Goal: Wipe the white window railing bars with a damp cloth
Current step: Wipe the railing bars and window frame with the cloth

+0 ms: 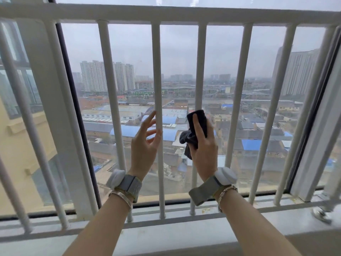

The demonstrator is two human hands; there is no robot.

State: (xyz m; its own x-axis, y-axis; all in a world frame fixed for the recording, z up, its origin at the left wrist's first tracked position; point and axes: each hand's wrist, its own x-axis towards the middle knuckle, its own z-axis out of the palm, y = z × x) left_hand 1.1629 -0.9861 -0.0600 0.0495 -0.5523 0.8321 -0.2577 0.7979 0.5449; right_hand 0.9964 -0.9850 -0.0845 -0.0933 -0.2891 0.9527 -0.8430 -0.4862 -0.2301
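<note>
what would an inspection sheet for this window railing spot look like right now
surface: grey sill under the railing, small yellowish specks near the bar feet
job's things: white railing bars upright; dark cloth wrapped on one bar
clutter: nothing seen
grippers: left hand open, fingertips by a bar; right hand shut on the cloth
cables: nothing seen
surroundings: window glass, city rooftops and towers outside; band on each wrist

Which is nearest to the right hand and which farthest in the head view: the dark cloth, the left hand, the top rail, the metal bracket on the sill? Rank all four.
1. Dark cloth, gripped in the right hand itself.
2. Left hand, just beside it, fingers at the neighbouring bar.
3. Metal bracket, low at the sill's right end.
4. Top rail, far overhead.
</note>
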